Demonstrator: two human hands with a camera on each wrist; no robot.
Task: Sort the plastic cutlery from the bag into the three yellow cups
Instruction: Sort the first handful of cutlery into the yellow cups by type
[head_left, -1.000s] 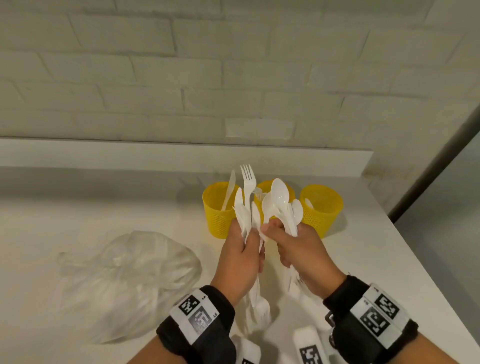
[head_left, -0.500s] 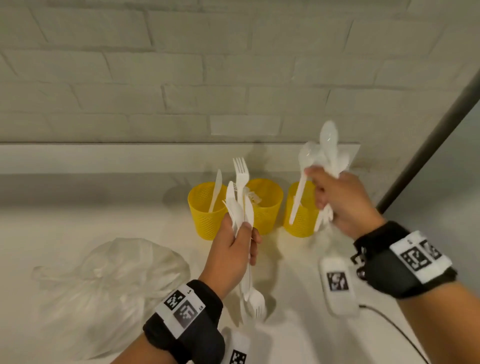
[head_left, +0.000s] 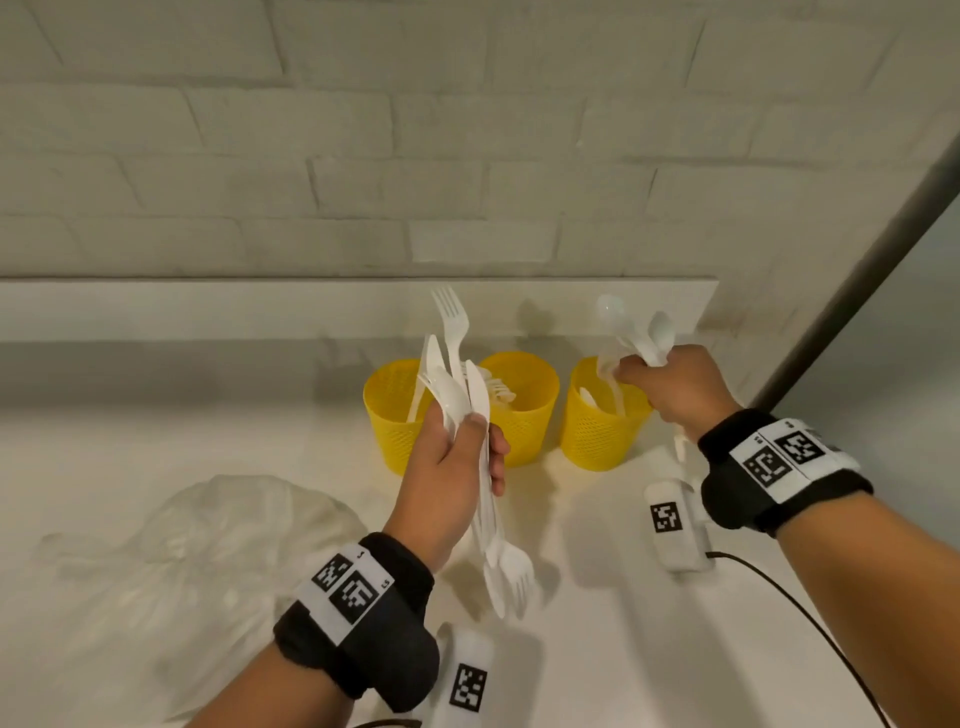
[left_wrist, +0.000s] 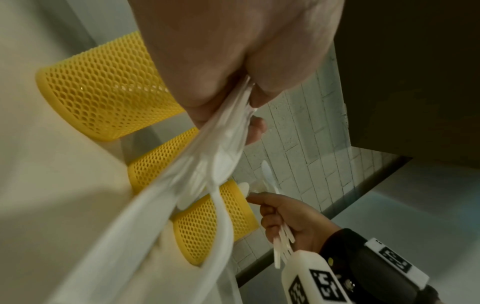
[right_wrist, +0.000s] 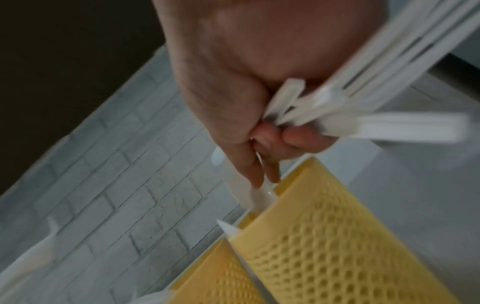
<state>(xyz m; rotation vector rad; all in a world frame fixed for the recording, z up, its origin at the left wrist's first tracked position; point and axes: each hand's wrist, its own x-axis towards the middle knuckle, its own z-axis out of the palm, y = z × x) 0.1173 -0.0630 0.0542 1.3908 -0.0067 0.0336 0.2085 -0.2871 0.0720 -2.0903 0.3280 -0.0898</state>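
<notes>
Three yellow mesh cups stand in a row by the wall: left cup (head_left: 390, 415), middle cup (head_left: 524, 410), right cup (head_left: 602, 421). My left hand (head_left: 452, 462) grips a bundle of white forks and knives (head_left: 457, 374) in front of the left and middle cups. My right hand (head_left: 670, 384) holds a bunch of white spoons (head_left: 636, 332) just above the right cup's rim, bowls up. In the right wrist view the spoon handles (right_wrist: 363, 102) stick out of my fist above the right cup (right_wrist: 337, 236). The left wrist view shows the cutlery bundle (left_wrist: 207, 164) and all three cups.
A crumpled clear plastic bag (head_left: 208, 551) lies on the white table (head_left: 623, 649) at the left. A low white ledge (head_left: 208, 306) and a brick wall run behind the cups. A black cable (head_left: 805, 629) trails over the table at the right, near its edge.
My right hand pulled the spoons away from the left hand's bundle, swung right and came down over the right cup. The left hand kept its forks and knives and barely moved.
</notes>
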